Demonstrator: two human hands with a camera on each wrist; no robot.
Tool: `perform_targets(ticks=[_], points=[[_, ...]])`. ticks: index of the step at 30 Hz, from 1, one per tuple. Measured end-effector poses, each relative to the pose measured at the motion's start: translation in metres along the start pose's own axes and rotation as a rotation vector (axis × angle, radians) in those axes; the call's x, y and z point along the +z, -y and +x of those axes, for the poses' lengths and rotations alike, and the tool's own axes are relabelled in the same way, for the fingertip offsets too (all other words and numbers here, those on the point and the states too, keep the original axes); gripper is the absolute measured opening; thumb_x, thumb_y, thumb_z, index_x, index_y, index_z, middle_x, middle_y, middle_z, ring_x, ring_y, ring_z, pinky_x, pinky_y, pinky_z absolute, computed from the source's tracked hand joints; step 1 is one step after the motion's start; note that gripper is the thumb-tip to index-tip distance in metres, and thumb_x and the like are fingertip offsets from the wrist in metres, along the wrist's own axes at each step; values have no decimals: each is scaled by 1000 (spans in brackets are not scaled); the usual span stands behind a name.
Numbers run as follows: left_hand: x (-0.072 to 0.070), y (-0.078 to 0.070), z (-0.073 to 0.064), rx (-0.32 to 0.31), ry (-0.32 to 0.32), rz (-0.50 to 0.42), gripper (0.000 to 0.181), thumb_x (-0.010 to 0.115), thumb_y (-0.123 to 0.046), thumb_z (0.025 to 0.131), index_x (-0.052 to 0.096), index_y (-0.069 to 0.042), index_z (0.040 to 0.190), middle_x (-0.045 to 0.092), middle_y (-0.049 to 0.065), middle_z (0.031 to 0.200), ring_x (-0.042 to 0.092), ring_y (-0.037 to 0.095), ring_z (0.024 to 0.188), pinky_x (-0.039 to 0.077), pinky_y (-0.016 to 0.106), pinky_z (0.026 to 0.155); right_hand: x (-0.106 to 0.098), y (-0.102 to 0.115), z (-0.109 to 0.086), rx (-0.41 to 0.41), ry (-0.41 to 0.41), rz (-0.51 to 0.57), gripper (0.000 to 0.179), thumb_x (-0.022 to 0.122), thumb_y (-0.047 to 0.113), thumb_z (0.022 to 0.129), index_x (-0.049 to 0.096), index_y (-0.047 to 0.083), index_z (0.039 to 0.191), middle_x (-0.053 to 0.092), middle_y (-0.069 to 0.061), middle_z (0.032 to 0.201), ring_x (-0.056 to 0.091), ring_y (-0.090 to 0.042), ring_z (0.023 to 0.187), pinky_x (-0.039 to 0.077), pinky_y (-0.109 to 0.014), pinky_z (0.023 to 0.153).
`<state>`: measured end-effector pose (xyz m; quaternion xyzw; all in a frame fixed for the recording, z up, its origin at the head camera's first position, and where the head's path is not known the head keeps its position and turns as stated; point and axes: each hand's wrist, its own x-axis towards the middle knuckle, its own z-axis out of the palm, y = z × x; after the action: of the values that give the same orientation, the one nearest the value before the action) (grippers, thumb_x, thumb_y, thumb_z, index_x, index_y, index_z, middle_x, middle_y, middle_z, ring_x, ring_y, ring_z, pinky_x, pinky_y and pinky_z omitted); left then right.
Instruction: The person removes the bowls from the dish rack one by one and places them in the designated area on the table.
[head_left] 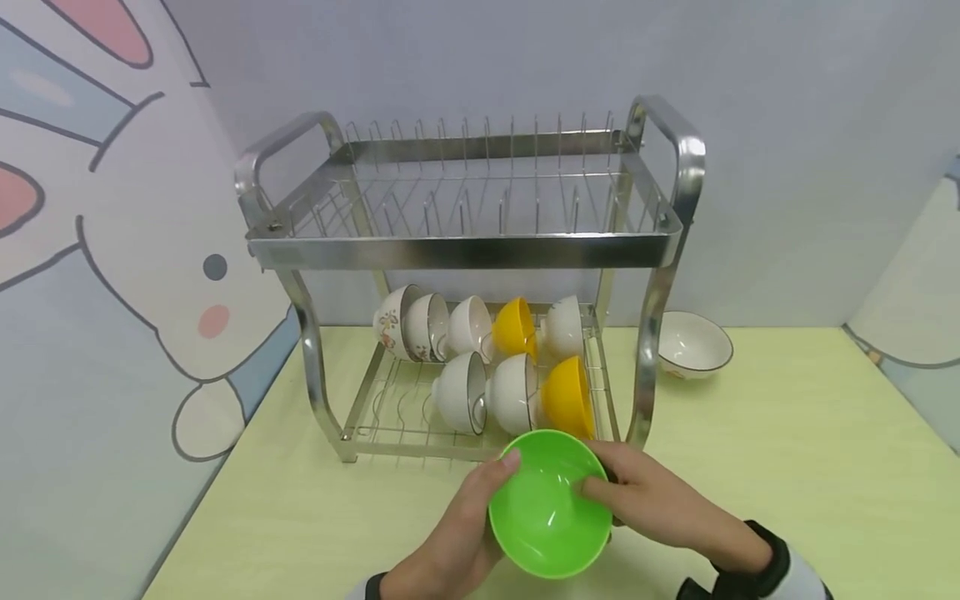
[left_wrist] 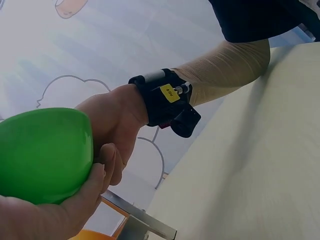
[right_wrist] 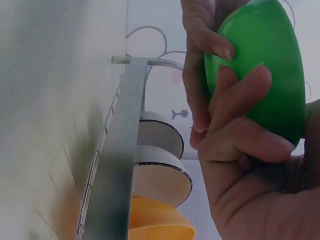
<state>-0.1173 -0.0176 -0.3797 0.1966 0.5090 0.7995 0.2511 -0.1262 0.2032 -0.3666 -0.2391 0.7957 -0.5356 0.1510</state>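
Gripped from both sides, the green bowl [head_left: 551, 510] is held by the left hand [head_left: 467, 527] and the right hand [head_left: 651, 493], its hollow tilted toward the head camera. On the left, the thumb lies along the rim and the forearm angles up from the bottom edge; on the right, the thumb reaches over into the bowl while fingers curl against its outer wall. That forearm slants in from the lower right, a black strap [head_left: 774, 557] around its wrist. The bowl sits just before the two-tier metal dish rack [head_left: 465, 252], near a yellow bowl [head_left: 567, 398] on its lower tier.
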Motion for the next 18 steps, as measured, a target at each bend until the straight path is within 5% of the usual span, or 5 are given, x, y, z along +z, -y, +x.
perform_targets(ticks=[6,10,14,18], points=[[0,-5,4,24,34,21,50,23,-35,104,35,1,137,51,18,119,53,32,106,50,44,85,-4,0,0,-36,-26,-31,14,50,0,94,59,8,102,62,-4,69,52,-10,45,49,-27,38],[-5,-19,8,20,104,164,50,21,-37,105,34,-3,140,48,22,129,52,32,110,51,44,84,-14,6,-3,-9,-59,-58,13,51,1,93,59,5,102,61,-4,68,46,-7,42,42,-20,37],[-23,-45,14,104,150,354,48,22,-36,105,33,-6,141,38,24,141,45,36,119,49,50,86,-36,13,-12,-27,-110,-73,17,52,-1,92,58,0,107,65,-7,71,48,-9,44,43,-22,36],[-45,-67,17,203,91,365,45,27,-29,105,33,-2,140,38,29,139,39,45,121,44,58,90,-61,19,-25,-51,-177,-69,22,51,-2,92,57,-3,114,69,-8,73,55,-15,46,44,-25,35]])
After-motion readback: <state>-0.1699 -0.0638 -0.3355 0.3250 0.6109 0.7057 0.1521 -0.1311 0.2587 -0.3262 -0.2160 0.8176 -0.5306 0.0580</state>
